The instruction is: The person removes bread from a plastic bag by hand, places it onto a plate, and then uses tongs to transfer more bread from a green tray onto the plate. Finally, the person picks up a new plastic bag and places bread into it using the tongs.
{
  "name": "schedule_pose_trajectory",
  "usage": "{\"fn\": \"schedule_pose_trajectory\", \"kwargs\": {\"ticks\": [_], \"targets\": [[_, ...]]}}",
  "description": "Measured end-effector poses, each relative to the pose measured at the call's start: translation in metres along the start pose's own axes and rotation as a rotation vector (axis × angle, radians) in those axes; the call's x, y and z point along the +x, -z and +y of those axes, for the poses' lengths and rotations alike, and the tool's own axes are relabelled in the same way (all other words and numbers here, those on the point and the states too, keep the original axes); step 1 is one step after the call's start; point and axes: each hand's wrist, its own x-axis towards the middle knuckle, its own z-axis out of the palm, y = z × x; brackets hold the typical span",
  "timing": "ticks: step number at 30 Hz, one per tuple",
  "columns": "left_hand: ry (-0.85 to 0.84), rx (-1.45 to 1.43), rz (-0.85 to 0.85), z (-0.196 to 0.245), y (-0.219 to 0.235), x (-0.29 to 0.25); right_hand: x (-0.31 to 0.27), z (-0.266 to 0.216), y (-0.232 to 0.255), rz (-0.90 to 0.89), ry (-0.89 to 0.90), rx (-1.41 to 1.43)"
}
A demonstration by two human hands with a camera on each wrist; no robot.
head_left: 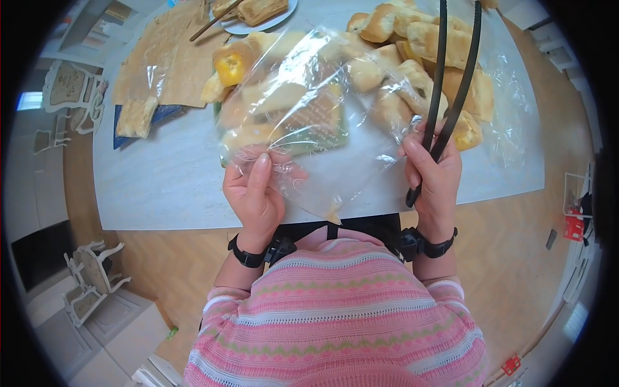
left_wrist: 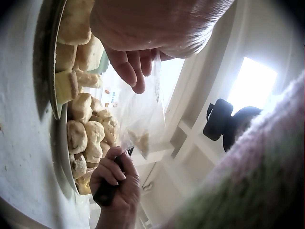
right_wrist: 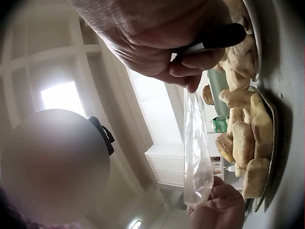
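A clear printed plastic bag (head_left: 303, 109) is stretched between both hands, above a green tray of bread. The left hand (head_left: 256, 193) pinches its near left edge between thumb and fingers. The right hand (head_left: 435, 171) grips black tongs (head_left: 451, 116) and also pinches the bag's right edge. In the left wrist view a small bread piece (left_wrist: 139, 140) shows in the bag's corner, beside the right hand (left_wrist: 116, 183). The right wrist view shows the bag (right_wrist: 196, 148) hanging between the right hand (right_wrist: 190, 43) and the left hand (right_wrist: 219, 207).
More bread (head_left: 445, 39) is piled at the back right. At the left, a wrapped pastry (head_left: 137, 117) lies on a dark blue item beside brown paper (head_left: 171, 51). A white plate (head_left: 277, 19) with bread and a brown utensil is at the back. Crumpled clear plastic (head_left: 509, 122) lies at the right.
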Motion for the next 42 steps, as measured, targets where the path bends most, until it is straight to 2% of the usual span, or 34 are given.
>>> {"fn": "schedule_pose_trajectory", "kwargs": {"ticks": [8,11,12,13,16,19,22,24,26,30,33,36,38,39,41,42], "targets": [[-0.044,0.034,-0.145,-0.005,-0.003,0.002,0.001,-0.021,0.03,0.079,0.088,0.02],[-0.065,0.049,-0.245,-0.004,-0.013,0.003,0.004,-0.039,0.05,0.144,0.161,0.044],[-0.044,0.049,-0.325,-0.004,-0.017,0.004,0.008,-0.049,0.06,0.161,0.211,0.058],[-0.024,0.05,-0.403,-0.004,-0.019,0.005,0.011,-0.057,0.074,0.19,0.257,0.091],[0.008,0.111,-0.456,-0.007,-0.02,0.004,0.027,-0.08,0.121,0.295,0.372,0.118],[0.044,0.125,-0.446,-0.01,-0.018,0.002,0.046,-0.093,0.189,0.41,0.375,0.184],[0.088,0.168,-0.414,-0.011,-0.015,0.001,0.065,-0.092,0.267,0.49,0.344,0.209],[0.108,0.192,-0.397,-0.012,-0.015,0.001,0.074,-0.087,0.302,0.533,0.318,0.212],[0.13,0.197,-0.399,-0.014,-0.015,0.0,0.079,-0.082,0.325,0.703,0.275,0.08],[0.136,0.225,-0.381,-0.017,-0.015,-0.001,0.084,-0.068,0.354,0.767,0.171,-0.012],[0.144,0.278,-0.363,-0.018,-0.013,-0.002,0.082,-0.063,0.358,0.754,0.139,-0.086],[0.16,0.286,-0.354,-0.019,-0.01,-0.001,0.075,-0.063,0.351,0.834,0.123,-0.193],[0.167,0.29,-0.337,-0.021,-0.009,-0.001,0.07,-0.067,0.35,0.955,0.144,-0.566],[0.168,0.288,-0.335,-0.022,-0.008,0.0,0.07,-0.069,0.349,0.954,0.143,-0.569],[0.188,0.281,-0.326,-0.024,-0.008,0.0,0.069,-0.074,0.347,1.118,0.237,-1.22],[0.189,0.279,-0.324,-0.025,-0.008,0.0,0.07,-0.077,0.346,1.117,0.238,-1.223]]}}
